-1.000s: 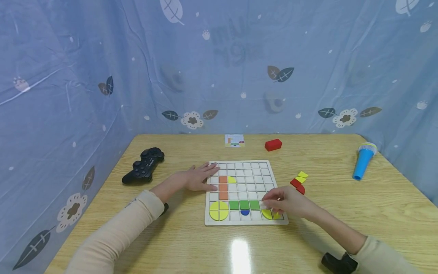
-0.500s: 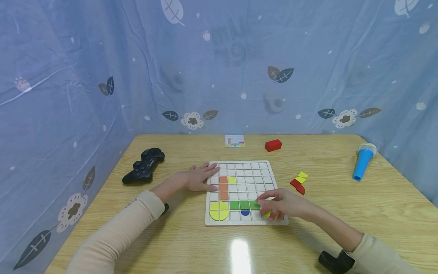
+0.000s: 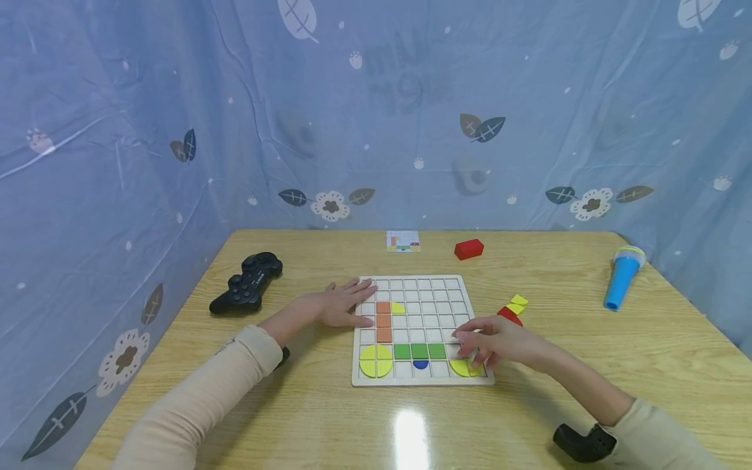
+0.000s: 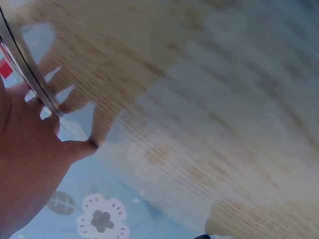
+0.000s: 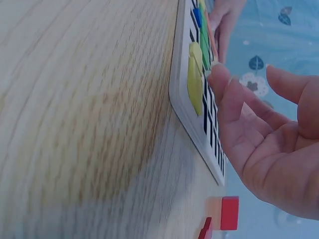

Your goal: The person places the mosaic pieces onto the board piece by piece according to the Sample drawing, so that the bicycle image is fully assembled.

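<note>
My left hand [image 3: 341, 308] rests with spread fingers on the left edge of a white grid board [image 3: 411, 384]. Over the board's lower right hovers my right hand [image 3: 499, 341], fingers bent loosely and thumb apart. The right wrist view shows nothing between its fingers. Yellow pieces [image 3: 461, 369] lie beneath it, partly covered. A yellow disc of quarter pieces [image 3: 367, 370] fills the lower left corner. On the grid also lie orange squares [image 3: 384, 320], a yellow quarter piece [image 3: 397, 308], green squares [image 3: 420, 351] and a blue half-disc [image 3: 420, 364].
Right of the board lie loose yellow pieces [image 3: 517, 304] and red pieces [image 3: 510, 316]. A pattern card [image 3: 403, 241] and a red block [image 3: 469, 249] stand at the back. A black game controller [image 3: 247, 282] is at left, a blue toy microphone [image 3: 623, 279] at right.
My right hand has drawn back right from the green squares, uncovering the rightmost one and more of the yellow pieces. It now hides part of the loose red pieces. My left hand stays put.
</note>
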The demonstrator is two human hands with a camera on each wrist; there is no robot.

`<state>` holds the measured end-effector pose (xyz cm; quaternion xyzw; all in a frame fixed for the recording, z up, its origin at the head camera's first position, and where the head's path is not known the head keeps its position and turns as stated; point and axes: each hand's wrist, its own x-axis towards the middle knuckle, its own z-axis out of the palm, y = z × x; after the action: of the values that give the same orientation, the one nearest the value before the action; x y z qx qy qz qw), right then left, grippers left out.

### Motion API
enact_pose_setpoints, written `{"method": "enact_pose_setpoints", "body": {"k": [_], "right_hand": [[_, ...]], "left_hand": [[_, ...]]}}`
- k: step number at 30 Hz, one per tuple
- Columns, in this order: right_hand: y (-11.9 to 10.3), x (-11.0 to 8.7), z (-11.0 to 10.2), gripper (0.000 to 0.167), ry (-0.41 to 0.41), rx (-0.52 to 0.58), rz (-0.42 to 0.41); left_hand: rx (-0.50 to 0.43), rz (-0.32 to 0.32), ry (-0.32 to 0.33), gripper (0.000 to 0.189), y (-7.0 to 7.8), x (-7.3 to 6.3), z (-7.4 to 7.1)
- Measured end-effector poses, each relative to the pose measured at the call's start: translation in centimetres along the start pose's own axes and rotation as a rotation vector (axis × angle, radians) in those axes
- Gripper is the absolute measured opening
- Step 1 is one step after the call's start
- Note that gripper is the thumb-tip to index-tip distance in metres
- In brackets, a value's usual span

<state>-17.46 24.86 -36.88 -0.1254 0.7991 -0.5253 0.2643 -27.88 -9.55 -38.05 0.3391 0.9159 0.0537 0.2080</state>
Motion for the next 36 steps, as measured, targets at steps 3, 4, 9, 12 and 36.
{"method": "enact_pose_setpoints", "body": {"k": [3, 4, 9, 12, 36], "right_hand": [[0.4, 0.0, -0.7, 0.052, 0.011, -0.027, 0.018], [0.6, 0.0, -0.9, 0.053, 0.011, -0.025, 0.020], [1.9, -0.4, -2.8, 0.052, -0.001, 0.017, 0.023], [2.8, -0.7, -4.0, 0.050, -0.006, 0.059, 0.009], [7.0, -2.7, -10.8, 0.059, 0.169, 0.188, -0.043]], "left_hand": [[0.000, -0.001, 0.000, 0.084, -0.1, 0.0, 0.0], [-0.001, 0.000, 0.002, 0.084, -0.1, 0.0, 0.1], [0.000, -0.002, 0.003, 0.084, -0.1, 0.1, 0.2], [-0.002, -0.008, 0.001, 0.084, -0.1, 0.1, 0.2], [0.010, -0.014, 0.006, 0.084, 0.0, 0.0, 0.1]]}}
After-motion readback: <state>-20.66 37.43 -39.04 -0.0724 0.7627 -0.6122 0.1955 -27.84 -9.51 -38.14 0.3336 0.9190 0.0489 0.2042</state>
